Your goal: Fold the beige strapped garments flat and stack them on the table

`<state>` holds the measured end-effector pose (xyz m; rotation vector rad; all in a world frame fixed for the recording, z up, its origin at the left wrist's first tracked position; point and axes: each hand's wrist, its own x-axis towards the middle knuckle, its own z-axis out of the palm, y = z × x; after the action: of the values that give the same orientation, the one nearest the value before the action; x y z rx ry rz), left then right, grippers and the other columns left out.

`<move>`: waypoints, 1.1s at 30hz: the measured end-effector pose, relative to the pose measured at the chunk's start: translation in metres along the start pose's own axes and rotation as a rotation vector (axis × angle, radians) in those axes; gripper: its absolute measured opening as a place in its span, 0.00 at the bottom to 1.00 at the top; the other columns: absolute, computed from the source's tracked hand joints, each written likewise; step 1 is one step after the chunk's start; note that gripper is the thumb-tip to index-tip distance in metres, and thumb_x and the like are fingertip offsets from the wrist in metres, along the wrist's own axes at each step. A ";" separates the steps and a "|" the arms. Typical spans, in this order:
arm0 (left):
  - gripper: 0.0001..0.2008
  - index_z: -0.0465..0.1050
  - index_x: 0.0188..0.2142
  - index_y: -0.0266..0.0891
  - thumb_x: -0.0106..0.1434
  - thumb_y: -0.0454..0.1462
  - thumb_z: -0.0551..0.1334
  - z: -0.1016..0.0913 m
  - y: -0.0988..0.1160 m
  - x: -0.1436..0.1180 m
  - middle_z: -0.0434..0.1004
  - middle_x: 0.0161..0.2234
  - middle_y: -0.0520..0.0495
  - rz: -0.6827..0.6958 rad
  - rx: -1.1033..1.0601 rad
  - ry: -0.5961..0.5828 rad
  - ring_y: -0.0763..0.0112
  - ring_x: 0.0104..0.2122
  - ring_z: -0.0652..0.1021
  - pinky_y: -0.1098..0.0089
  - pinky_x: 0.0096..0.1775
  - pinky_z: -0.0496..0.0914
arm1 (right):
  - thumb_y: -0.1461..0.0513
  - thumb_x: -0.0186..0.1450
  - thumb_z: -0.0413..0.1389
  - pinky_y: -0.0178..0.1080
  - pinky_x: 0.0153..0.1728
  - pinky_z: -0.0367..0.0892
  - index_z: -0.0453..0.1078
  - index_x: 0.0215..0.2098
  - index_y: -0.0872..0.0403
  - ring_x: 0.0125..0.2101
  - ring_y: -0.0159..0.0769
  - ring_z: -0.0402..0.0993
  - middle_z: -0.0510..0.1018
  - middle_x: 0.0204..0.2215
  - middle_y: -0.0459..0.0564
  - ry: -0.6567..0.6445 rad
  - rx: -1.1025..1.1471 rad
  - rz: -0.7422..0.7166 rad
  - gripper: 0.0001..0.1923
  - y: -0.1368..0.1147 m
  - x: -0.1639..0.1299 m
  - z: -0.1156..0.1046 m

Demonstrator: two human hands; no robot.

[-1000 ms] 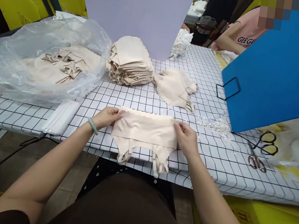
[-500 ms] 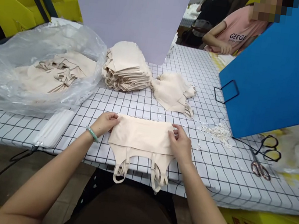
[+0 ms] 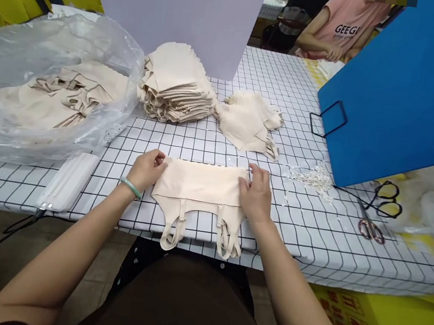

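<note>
A beige strappy bra top (image 3: 202, 182) lies flat on the checked cloth before me, with its straps towards my body and hanging over the table's front edge. At its upper left corner my left hand (image 3: 146, 170), with a green bangle on the wrist, is closed on the fabric edge between thumb and fingers. My right hand (image 3: 256, 194) pinches the opposite corner, thumb on top and fingers along the side edge. Beyond it rests another loose beige top (image 3: 249, 121), beside a thick stack of folded beige tops (image 3: 179, 84).
A clear plastic bag (image 3: 108, 42) of beige garments and a white device with a cable (image 3: 69, 182) are at left. Right are white scraps (image 3: 317, 179), scissors (image 3: 371, 230), and a blue panel (image 3: 403, 102) with a black wire stand. A lilac panel (image 3: 173, 11) stands behind. A person in pink (image 3: 347, 27) works beyond.
The view has tilted slightly downward, so everything sits higher and a little left in the picture. Both hands stay at the top's corners, with the left fingers slightly shifted on the edge.
</note>
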<state>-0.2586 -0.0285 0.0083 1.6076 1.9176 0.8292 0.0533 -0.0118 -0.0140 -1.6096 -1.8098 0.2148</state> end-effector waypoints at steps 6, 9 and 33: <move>0.19 0.69 0.58 0.37 0.70 0.37 0.52 0.043 0.053 -0.002 0.67 0.63 0.40 0.613 0.329 -0.277 0.56 0.65 0.62 0.51 0.65 0.55 | 0.61 0.69 0.53 0.44 0.36 0.66 0.69 0.39 0.50 0.35 0.41 0.70 0.74 0.31 0.50 -0.190 0.070 -0.317 0.03 -0.030 -0.080 -0.056; 0.24 0.61 0.64 0.39 0.72 0.43 0.49 0.083 0.085 0.001 0.53 0.70 0.45 0.726 0.392 -0.557 0.57 0.70 0.51 0.50 0.68 0.45 | 0.57 0.66 0.59 0.45 0.38 0.63 0.69 0.41 0.51 0.35 0.41 0.69 0.74 0.33 0.51 -0.217 -0.048 -0.397 0.08 -0.036 -0.128 -0.062; 0.24 0.59 0.66 0.43 0.74 0.45 0.45 0.045 0.073 0.030 0.54 0.70 0.47 0.564 -0.028 -0.383 0.66 0.69 0.53 0.56 0.67 0.51 | 0.60 0.71 0.50 0.54 0.53 0.65 0.55 0.66 0.48 0.55 0.49 0.66 0.70 0.52 0.58 0.002 0.076 -0.173 0.26 -0.018 -0.109 -0.064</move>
<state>-0.1824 0.0160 0.0310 2.1460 1.1976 0.6795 0.0749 -0.1370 0.0022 -1.3927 -1.9043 0.2002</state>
